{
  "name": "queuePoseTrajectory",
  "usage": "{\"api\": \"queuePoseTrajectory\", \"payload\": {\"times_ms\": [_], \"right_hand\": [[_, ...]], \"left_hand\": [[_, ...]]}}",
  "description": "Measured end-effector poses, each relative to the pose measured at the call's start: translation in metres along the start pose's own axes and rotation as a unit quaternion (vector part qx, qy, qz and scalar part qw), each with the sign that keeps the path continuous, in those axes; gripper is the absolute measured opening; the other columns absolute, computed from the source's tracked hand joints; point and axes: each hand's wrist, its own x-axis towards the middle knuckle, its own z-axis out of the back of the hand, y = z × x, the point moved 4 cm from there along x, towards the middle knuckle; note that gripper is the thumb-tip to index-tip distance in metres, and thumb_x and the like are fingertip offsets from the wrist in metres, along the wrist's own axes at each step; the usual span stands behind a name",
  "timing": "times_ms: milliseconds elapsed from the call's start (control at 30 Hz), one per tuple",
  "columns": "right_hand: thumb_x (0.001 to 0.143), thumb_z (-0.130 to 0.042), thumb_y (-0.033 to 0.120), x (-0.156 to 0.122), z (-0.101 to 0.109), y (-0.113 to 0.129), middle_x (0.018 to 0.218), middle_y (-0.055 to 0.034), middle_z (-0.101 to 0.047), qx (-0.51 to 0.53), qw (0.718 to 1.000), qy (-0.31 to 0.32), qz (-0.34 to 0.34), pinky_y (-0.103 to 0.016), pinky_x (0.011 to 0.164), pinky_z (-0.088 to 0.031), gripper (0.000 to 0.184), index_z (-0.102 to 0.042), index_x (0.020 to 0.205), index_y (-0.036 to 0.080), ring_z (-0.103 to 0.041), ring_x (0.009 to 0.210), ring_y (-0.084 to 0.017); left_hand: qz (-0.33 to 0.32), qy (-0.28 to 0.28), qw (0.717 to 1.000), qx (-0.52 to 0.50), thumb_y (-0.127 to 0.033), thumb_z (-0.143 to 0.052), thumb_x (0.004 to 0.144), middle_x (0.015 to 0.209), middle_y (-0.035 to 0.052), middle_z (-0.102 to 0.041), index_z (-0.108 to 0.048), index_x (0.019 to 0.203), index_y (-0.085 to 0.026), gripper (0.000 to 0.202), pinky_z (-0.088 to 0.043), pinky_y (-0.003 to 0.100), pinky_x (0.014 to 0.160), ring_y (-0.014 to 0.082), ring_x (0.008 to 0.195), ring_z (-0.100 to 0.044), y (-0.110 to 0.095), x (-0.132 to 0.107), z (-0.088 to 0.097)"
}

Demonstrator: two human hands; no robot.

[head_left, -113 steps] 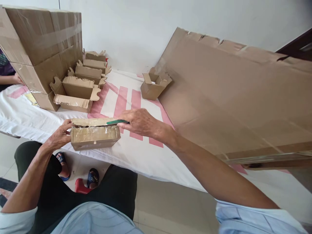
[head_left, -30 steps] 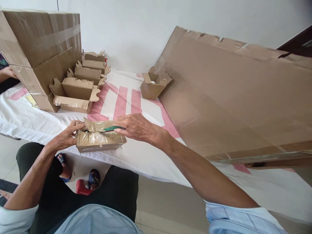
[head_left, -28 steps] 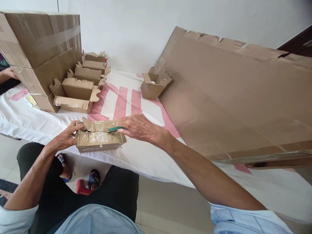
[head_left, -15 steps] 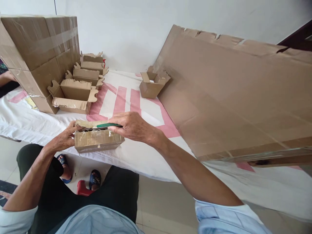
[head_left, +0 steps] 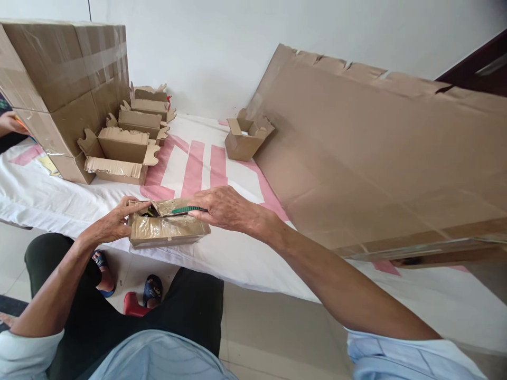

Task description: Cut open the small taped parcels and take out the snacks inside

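Observation:
A small taped cardboard box (head_left: 168,231) lies at the near edge of the white-and-pink cloth (head_left: 206,169). My left hand (head_left: 114,221) grips the box's left end, fingers curled over its top edge. My right hand (head_left: 225,207) is closed on a green-handled cutter (head_left: 186,210) that points left across the top of the box. The taped lid flap is lifted a little, and something dark shows inside at the left.
A big taped carton (head_left: 59,79) stands at the back left, with several opened small boxes (head_left: 119,153) beside it. Another open small box (head_left: 243,140) sits mid-table. A large flat cardboard sheet (head_left: 376,158) leans across the right. Another person's hand (head_left: 10,124) shows at far left.
The box has shifted slightly right and its lid flap has lifted open at the left. My right hand with the cutter has drawn back to the right along the top.

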Motion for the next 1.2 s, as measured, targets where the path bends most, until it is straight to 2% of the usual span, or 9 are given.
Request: {"api": "queuePoseTrajectory", "payload": {"times_ms": [167, 267, 400, 567, 700, 867, 967, 1100, 1200], "right_hand": [[0.11, -0.063, 0.023, -0.008, 0.001, -0.003, 0.103, -0.001, -0.088, -0.026, 0.999, 0.015, -0.012, -0.028, 0.067, -0.038, 0.05, -0.079, 0.153, 0.045, -0.072, 0.087, -0.019], [0.112, -0.062, 0.025, -0.013, 0.003, -0.006, 0.107, -0.0016, -0.089, -0.035, 0.999, 0.005, -0.018, -0.028, 0.066, -0.037, 0.046, -0.081, 0.15, 0.042, -0.073, 0.088, -0.019], [0.113, -0.06, 0.027, -0.021, 0.006, -0.011, 0.111, -0.0042, -0.09, -0.017, 0.999, -0.021, -0.03, -0.03, 0.067, -0.039, 0.041, -0.084, 0.145, 0.034, -0.074, 0.089, -0.02], [0.111, -0.063, 0.03, -0.036, 0.013, -0.022, 0.1, -0.0049, -0.088, 0.063, 0.993, -0.085, -0.053, -0.032, 0.073, -0.046, 0.03, -0.091, 0.121, 0.026, -0.073, 0.084, -0.02], [0.113, -0.06, 0.032, -0.034, 0.017, -0.017, 0.101, -0.0057, -0.087, 0.072, 0.99, -0.113, -0.042, -0.033, 0.072, -0.044, 0.032, -0.09, 0.123, 0.024, -0.071, 0.084, -0.02], [0.114, -0.057, 0.033, -0.004, 0.011, 0.006, 0.099, -0.0074, -0.084, 0.026, 0.996, -0.08, -0.011, -0.034, 0.067, -0.034, 0.033, -0.088, 0.118, 0.022, -0.068, 0.084, -0.021], [0.114, -0.06, 0.031, 0.006, -0.001, 0.01, 0.104, -0.0079, -0.085, 0.001, 0.999, -0.044, -0.012, -0.035, 0.064, -0.029, 0.03, -0.087, 0.126, 0.024, -0.069, 0.085, -0.021], [0.111, -0.067, 0.029, -0.013, -0.008, -0.005, 0.108, -0.0078, -0.086, 0.001, 0.999, -0.005, -0.033, -0.034, 0.065, -0.034, 0.024, -0.088, 0.123, 0.029, -0.072, 0.088, -0.023], [0.112, -0.065, 0.031, -0.044, 0.009, -0.024, 0.093, -0.0074, -0.082, 0.035, 0.998, -0.026, -0.054, -0.035, 0.069, -0.043, 0.024, -0.088, 0.11, 0.026, -0.071, 0.082, -0.023]], "left_hand": [[0.023, 0.015, 1.0, 0.014, -0.046, -0.087, 0.1, 0.147, 0.0111, -0.061, -0.079, 0.149, -0.033, 0.052, -0.052, 0.041, 0.127, 0.0293, 0.142, -0.06, -0.006, 0.003, -0.002], [0.027, 0.018, 0.999, 0.014, -0.046, -0.085, 0.1, 0.146, 0.0109, -0.06, -0.081, 0.139, -0.03, 0.043, -0.054, 0.039, 0.123, 0.0282, 0.137, -0.06, -0.008, 0.003, -0.002], [0.006, 0.007, 1.0, 0.024, -0.049, -0.084, 0.101, 0.143, 0.0101, -0.061, -0.08, 0.137, -0.029, 0.041, -0.053, 0.041, 0.126, 0.0267, 0.133, -0.061, -0.007, 0.003, -0.003], [-0.013, -0.008, 1.0, 0.025, -0.058, -0.084, 0.101, 0.14, 0.0112, -0.063, -0.079, 0.143, -0.029, 0.052, -0.052, 0.044, 0.128, 0.0296, 0.135, -0.062, -0.008, 0.005, -0.004], [-0.008, -0.012, 1.0, 0.024, -0.063, -0.082, 0.101, 0.134, 0.0107, -0.065, -0.081, 0.142, -0.031, 0.052, -0.054, 0.047, 0.127, 0.0303, 0.131, -0.066, -0.015, 0.007, -0.004], [0.002, -0.017, 0.999, 0.026, -0.06, -0.083, 0.101, 0.133, 0.012, -0.066, -0.082, 0.141, -0.031, 0.05, -0.055, 0.047, 0.124, 0.0308, 0.13, -0.066, -0.02, 0.007, -0.004], [0.009, -0.014, 0.999, 0.033, -0.054, -0.084, 0.1, 0.136, 0.0111, -0.065, -0.082, 0.135, -0.03, 0.043, -0.056, 0.045, 0.124, 0.0295, 0.13, -0.065, -0.021, 0.005, -0.004], [0.023, -0.008, 0.999, 0.036, -0.045, -0.085, 0.095, 0.141, 0.0103, -0.059, -0.082, 0.125, -0.028, 0.034, -0.055, 0.043, 0.125, 0.0285, 0.131, -0.065, -0.023, 0.002, -0.005], [0.031, -0.002, 0.999, 0.038, -0.046, -0.084, 0.097, 0.131, 0.0096, -0.06, -0.084, 0.126, -0.027, 0.035, -0.059, 0.042, 0.12, 0.0269, 0.121, -0.067, -0.021, 0.002, -0.005]]}}
